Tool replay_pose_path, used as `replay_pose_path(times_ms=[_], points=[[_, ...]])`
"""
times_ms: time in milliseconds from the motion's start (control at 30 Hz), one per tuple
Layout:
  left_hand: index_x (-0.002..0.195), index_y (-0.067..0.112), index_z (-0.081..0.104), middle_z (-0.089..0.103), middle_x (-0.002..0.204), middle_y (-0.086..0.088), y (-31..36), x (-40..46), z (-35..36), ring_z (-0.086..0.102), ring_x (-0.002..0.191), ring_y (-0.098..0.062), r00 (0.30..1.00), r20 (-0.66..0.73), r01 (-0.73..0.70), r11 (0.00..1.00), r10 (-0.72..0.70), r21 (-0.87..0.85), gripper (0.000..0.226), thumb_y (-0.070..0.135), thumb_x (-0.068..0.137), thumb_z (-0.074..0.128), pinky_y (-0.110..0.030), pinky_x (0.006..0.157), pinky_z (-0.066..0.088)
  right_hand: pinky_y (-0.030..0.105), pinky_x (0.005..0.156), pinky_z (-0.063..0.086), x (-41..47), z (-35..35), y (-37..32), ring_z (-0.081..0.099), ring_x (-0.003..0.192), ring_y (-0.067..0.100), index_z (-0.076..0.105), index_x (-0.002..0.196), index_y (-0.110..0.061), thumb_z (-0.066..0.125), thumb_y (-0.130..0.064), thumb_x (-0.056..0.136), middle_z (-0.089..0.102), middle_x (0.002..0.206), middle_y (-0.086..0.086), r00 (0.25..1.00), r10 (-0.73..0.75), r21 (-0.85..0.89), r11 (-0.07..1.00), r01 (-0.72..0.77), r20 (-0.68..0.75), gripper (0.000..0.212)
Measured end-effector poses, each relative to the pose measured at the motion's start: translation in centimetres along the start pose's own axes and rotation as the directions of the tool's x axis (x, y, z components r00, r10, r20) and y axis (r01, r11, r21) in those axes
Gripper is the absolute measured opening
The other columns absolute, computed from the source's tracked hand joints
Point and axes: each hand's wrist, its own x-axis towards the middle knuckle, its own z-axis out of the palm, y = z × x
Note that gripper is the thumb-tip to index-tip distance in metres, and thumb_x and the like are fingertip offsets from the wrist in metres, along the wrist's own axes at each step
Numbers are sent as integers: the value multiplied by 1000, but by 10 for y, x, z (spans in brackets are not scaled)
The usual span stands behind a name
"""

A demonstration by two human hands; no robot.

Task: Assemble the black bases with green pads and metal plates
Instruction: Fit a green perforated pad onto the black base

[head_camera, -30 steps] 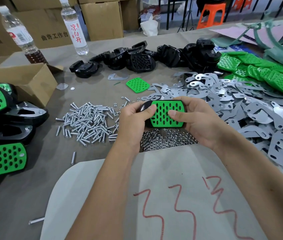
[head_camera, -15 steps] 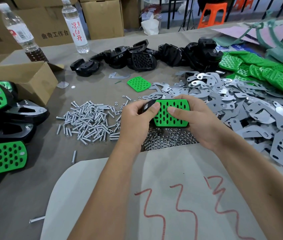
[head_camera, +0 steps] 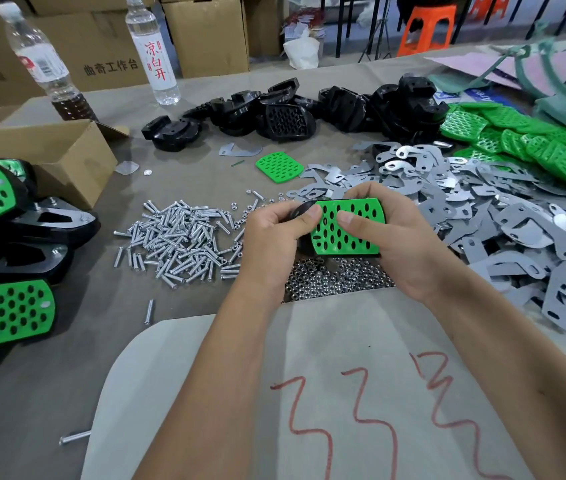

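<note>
Progress, judged from the head view, looks early to middling: finished black bases topped with perforated green pads (head_camera: 4, 313) lie stacked at the left edge of the brown paper-covered counter (head_camera: 66, 393), beside an open cardboard box (head_camera: 49, 150), while large stocks remain unused. The piece in hand sits at the centre, above a heap of small steel nuts (head_camera: 337, 278): a perforated green rubber pad (head_camera: 347, 226) laid on a glossy black plastic base (head_camera: 300, 213), most of which is hidden. The left hand (head_camera: 274, 237) grips the left end with curled fingers, thumb pressing the pad's edge; the right hand (head_camera: 395, 233) wraps the right end, its thumb flat on the pad's face. This looks like the pad-seating step, with plate and fasteners probably not yet fitted, though the underside is out of sight. Left to do: a pile of loose black bases (head_camera: 292, 112) at the back, a heap of green pads (head_camera: 534, 140) at the far right, a spread of grey metal plates (head_camera: 517, 230), and a scatter of silver screws (head_camera: 177, 237).
</note>
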Motion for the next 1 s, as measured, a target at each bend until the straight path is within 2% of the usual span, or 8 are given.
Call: replay_pose_path(times_ms=[67,133,200,300,467,633,767,1000], points=[[86,9,77,72,89,-23,-1,1,3,71,85,-43,994,-92,-59,995,66,83,16,24,80,75,-70,78,57,46,88,59,3,5,6,66,105,28,52,114,-17,80,-21,89,65,115,8,964,-161,-364,928,74,-213,38],[88,13,75,74,89,-15,-2,0,5,69,85,-30,964,-185,-148,961,193,232,16,28,82,71,-56,87,57,29,83,48,5,10,9,56,99,17,51,111,-19,87,-34,80,57,111,1,861,-391,-683,727,72,-325,50],[93,13,74,74,89,-7,-4,0,6,66,82,-20,937,-234,-184,935,260,302,13,24,89,69,-50,86,57,25,71,41,6,12,8,51,81,12,56,101,-19,88,-43,78,58,94,-3,836,-440,-751,658,51,-328,46],[95,14,73,74,88,-1,-6,1,6,68,84,-20,924,-260,-176,914,281,365,8,19,94,68,-43,82,57,24,56,39,6,12,10,46,60,8,60,88,-19,88,-42,78,57,72,-6,875,-359,-705,709,29,-325,37],[90,21,78,78,91,0,-6,3,5,72,90,-22,949,-201,-174,936,242,308,12,24,94,67,-40,81,57,29,54,43,6,13,10,47,57,10,59,85,-18,89,-40,77,59,69,-3,855,-369,-705,709,6,-364,38],[71,19,78,72,79,-8,-4,3,4,66,77,-26,962,-244,-88,986,120,139,36,21,102,61,-58,74,59,61,66,58,10,3,8,67,86,48,63,90,-12,89,-30,80,70,90,26,922,-155,-479,877,-37,-355,33],[67,25,81,76,72,-2,0,-2,2,73,65,-17,980,-187,-56,998,62,34,43,16,103,59,-32,54,58,52,64,56,12,1,8,69,86,44,61,90,-13,86,-24,85,70,98,27,939,-108,-430,902,-46,-326,28],[72,16,79,77,78,-5,4,-7,2,74,70,-20,977,-206,-67,997,56,-44,36,17,103,60,-48,68,63,33,42,47,11,1,4,56,58,25,58,92,-7,84,-19,87,69,92,29,960,-34,-352,934,-69,-277,29]])
